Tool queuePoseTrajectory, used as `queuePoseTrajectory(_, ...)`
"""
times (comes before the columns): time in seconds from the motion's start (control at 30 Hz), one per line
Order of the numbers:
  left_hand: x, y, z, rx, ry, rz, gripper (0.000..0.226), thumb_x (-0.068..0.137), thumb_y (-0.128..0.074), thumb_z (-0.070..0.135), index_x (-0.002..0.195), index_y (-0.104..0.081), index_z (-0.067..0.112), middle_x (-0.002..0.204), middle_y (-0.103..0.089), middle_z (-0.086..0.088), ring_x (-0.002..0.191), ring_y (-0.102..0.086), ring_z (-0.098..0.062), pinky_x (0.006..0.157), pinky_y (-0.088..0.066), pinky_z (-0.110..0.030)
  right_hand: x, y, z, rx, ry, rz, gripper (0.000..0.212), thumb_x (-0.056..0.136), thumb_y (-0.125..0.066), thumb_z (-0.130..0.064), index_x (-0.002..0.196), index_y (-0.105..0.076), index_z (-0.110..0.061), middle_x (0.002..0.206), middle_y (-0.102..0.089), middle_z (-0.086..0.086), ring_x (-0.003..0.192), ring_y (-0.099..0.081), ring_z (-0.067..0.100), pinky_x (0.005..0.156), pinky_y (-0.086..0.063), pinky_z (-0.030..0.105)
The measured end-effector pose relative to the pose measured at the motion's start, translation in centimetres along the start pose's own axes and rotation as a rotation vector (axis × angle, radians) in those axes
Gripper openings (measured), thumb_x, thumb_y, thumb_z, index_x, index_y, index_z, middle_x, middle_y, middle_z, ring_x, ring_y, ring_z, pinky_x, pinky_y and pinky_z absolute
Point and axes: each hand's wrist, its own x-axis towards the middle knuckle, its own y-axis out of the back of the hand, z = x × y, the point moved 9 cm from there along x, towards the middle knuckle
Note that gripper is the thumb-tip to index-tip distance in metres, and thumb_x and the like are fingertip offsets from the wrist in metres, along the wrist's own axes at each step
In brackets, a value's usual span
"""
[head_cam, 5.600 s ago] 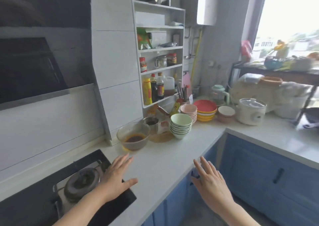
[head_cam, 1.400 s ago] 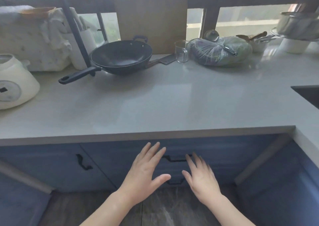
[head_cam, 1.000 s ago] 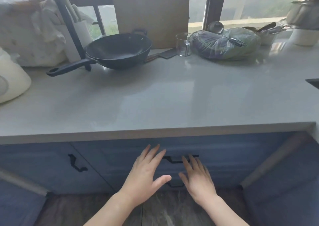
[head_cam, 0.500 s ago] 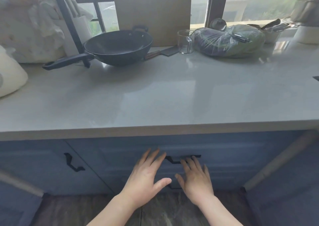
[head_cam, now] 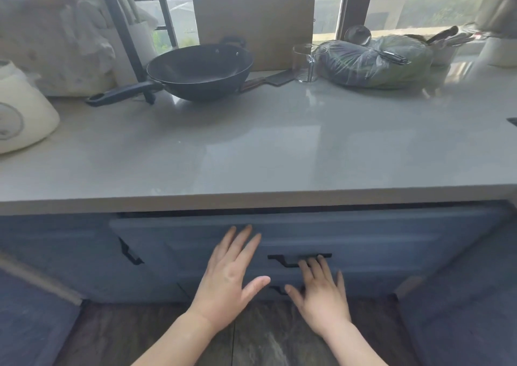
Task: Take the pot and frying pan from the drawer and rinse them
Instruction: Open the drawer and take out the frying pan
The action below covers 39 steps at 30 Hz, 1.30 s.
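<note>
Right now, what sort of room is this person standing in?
Most likely a home kitchen: a black wok sits on a pale countertop, with blue drawers below and a cleaver by the window.

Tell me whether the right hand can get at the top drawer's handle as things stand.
Probably yes: the right hand already has its fingertips at the black handle, with nothing between. The left hand is spread beside it, clear of the handle.

Pale grey countertop (head_cam: pixel 279 147): black wok (head_cam: pixel 200 70) at the back edge, glass cup (head_cam: pixel 306 62) and bagged greens (head_cam: pixel 375 63) toward the back right, white appliance (head_cam: pixel 21 114) at the left edge.
</note>
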Motion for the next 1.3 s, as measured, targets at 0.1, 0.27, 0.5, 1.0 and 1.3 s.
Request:
queuePoseTrajectory(0.1,-0.9,1.1,0.4,0.065,-0.009,0.053,0.073,0.088,-0.034,0.066,0.151,-0.017,0.032,0.159,-0.007,0.014,0.147,0.003,-0.012,0.119,-0.01,-0.035,-0.8,0.5,-0.4,-0.009,0.003,-0.016,0.082,0.079,-0.016,-0.072,0.144,-0.034,-0.025,0.153,-0.031,-0.005,0.146,-0.011,0.017,0.113,-0.014,0.055)
queuePoseTrajectory(0.27,-1.5,2.5,-0.7,0.167,0.035,0.07,0.075,0.09,-0.029,0.063,0.151,-0.02,0.02,0.16,-0.013,0.003,0.148,-0.003,-0.017,0.117,-0.006,-0.036,-4.8,-1.0,-0.1,-0.032,-0.053,-0.098,0.075,0.075,-0.033,-0.073,0.129,-0.054,-0.026,0.137,-0.052,-0.005,0.139,-0.029,0.018,0.1,-0.039,0.057)
queuePoseTrajectory(0.5,-5.6,2.9,-1.1,0.15,0.165,0.048,0.09,0.085,0.008,0.072,0.15,-0.02,0.017,0.158,-0.01,0.007,0.145,0.004,-0.009,0.115,0.011,-0.028,-13.8,6.1,-0.9,0.131,0.152,0.215,0.061,0.088,-0.031,-0.067,0.122,-0.058,-0.024,0.127,-0.056,-0.004,0.114,-0.058,0.022,0.083,-0.054,0.04)
queuePoseTrajectory(1.0,-14.2,2.4,0.9,0.152,0.167,-0.176,0.066,0.099,-0.016,0.057,0.133,-0.054,0.016,0.138,-0.054,0.003,0.136,-0.026,-0.014,0.11,-0.007,-0.027,-19.1,13.0,5.7,-0.024,-0.166,0.18,0.076,0.085,0.006,-0.073,0.147,-0.022,-0.039,0.154,-0.021,-0.018,0.146,-0.005,0.016,0.116,0.0,0.045)
queuePoseTrajectory(1.3,-15.6,2.1,1.5,0.021,0.152,-0.118,0.063,0.094,-0.012,0.062,0.123,-0.048,0.019,0.132,-0.057,0.003,0.145,0.006,-0.002,0.114,0.002,-0.022,-21.9,12.3,6.5,-0.115,-0.248,0.057,0.058,0.092,-0.016,-0.066,0.138,-0.039,-0.037,0.138,-0.051,-0.012,0.132,-0.031,0.02,0.103,-0.017,0.047)
